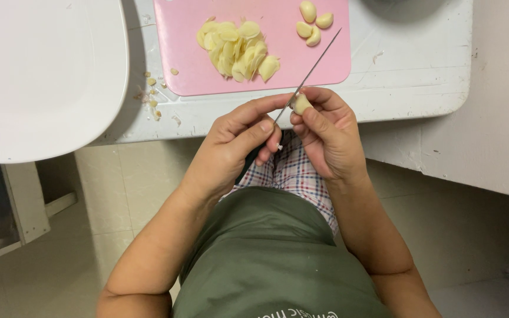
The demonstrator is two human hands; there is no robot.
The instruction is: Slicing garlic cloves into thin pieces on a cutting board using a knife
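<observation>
From the head view I saw my left hand (pixel 231 144) gripping a knife (pixel 307 76), blade angled far-right. My right hand (pixel 328 132) pinched a pale, peeled garlic clove (pixel 300 104) against the blade, just near the table (pixel 407 70) edge.

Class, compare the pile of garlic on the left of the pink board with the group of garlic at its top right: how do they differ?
The sliced garlic pile is cut into thin flat pieces; the whole cloves are plump and uncut. The pile holds many overlapping pieces; the cloves number four. Both are pale yellow, peeled, and lie on the pink cutting board.
</observation>
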